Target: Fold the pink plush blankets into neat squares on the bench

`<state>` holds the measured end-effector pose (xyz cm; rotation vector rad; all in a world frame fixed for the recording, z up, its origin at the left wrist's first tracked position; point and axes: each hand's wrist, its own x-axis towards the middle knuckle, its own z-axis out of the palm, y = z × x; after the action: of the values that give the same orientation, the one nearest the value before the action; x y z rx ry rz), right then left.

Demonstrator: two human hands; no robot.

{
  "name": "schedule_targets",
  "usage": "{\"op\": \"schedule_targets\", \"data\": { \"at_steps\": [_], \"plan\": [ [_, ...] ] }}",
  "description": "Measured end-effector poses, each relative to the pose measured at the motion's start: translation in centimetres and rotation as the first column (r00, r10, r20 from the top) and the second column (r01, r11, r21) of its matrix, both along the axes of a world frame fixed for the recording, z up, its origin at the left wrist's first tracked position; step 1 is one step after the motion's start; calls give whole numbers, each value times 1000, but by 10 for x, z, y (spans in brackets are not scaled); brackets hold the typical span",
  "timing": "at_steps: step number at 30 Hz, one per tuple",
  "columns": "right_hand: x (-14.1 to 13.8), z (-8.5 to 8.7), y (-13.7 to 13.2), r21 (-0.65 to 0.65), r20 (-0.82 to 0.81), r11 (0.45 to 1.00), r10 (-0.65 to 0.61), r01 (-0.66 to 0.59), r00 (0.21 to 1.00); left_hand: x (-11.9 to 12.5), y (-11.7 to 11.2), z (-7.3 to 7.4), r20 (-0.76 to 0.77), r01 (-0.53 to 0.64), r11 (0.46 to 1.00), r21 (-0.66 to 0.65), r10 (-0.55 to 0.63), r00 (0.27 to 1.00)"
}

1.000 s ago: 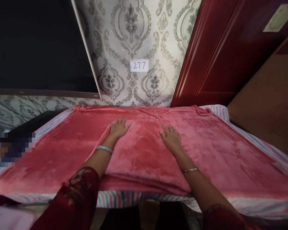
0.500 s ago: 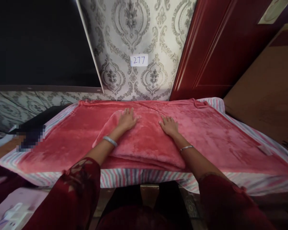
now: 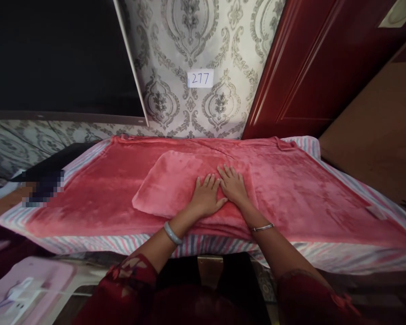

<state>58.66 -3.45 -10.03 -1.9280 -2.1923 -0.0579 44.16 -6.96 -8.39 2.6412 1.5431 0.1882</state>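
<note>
The folded pink blanket [image 3: 176,185] lies mid-surface on the spread red blanket [image 3: 307,189], towards the front edge. Our left hand [image 3: 206,198] and right hand [image 3: 233,187] lie flat on its right part, just beside each other, fingers straight and slightly fanned, gripping nothing. To press well, we judge, put whole palms down with even weight (not fingertips) so the plush layers do not skew. A striped sheet [image 3: 203,246] shows beneath, and a paper tag [image 3: 200,78] is on the wall.

Place: room in a home.
Walls: grey damask wallpaper [image 3: 189,27]; dark red panelled door [image 3: 307,67] behind the far right corner.
Bedding: striped sheet [image 3: 196,246] under red fleece blanket [image 3: 291,189], spread nearly edge to edge.
</note>
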Motion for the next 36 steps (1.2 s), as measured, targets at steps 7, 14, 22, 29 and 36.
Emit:
{"op": "schedule_targets", "data": {
  "at_steps": [7, 14, 22, 29, 36],
  "plan": [
    [3, -9, 5, 17, -20, 1000, 2, -1, 1000, -63, -7, 8, -68, -203, 979, 17, 204, 977],
    [4, -14, 6, 67, -47, 998, 25, -22, 999, -158, -27, 1, -109, -549, 830, 101, 558, 823],
    [2, -4, 11, 2, -116, 1000, 20, -20, 993, -158, -19, 20, -56, -532, 832, 158, 545, 836],
    [1, 39, 46, 87, -211, 996, -2, 21, 977, -88, 68, 56, 51, -119, 992, 34, 117, 992],
    [-13, 10, 49, 40, -57, 997, -70, 73, 996, -41, 110, 12, -25, -32, 996, 88, 35, 999]
  ]
}}
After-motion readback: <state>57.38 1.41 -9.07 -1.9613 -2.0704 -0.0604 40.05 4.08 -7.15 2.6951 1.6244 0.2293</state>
